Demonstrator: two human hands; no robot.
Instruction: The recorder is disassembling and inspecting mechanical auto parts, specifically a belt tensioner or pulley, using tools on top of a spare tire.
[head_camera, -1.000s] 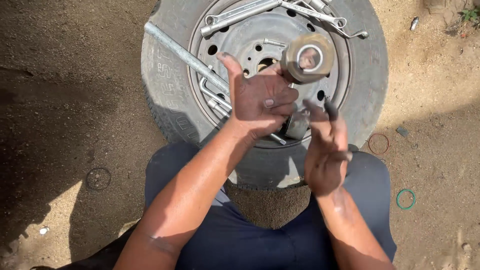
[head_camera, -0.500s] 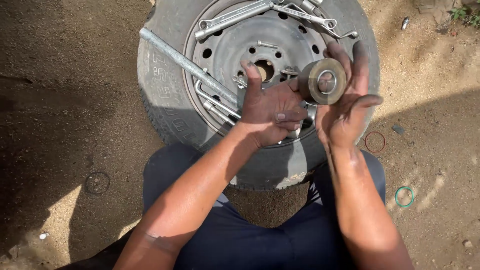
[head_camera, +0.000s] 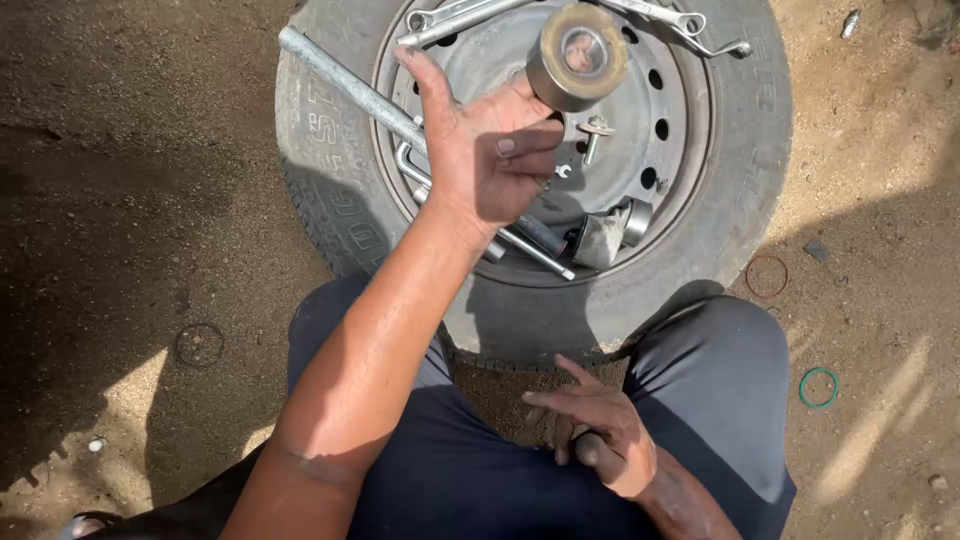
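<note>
Head view: nearest, the right hand (head_camera: 600, 440) hangs empty over the lap at 6 o'clock, fingers loosely spread, just short of the tyre's (head_camera: 300, 160) near edge. Bare dirt lies open on both sides, with a green ring (head_camera: 818, 387) at 4 o'clock. Farther up, the left hand (head_camera: 480, 150) pinches a short metal cylinder (head_camera: 577, 58) at 12 o'clock above the rim (head_camera: 690, 100). Its open bore faces up at the camera, axis nearly vertical. A long wrench (head_camera: 350, 85) crosses the wheel toward 10 o'clock.

Harsh sunlight, deep shadows across dirt, sharp focus.
</note>
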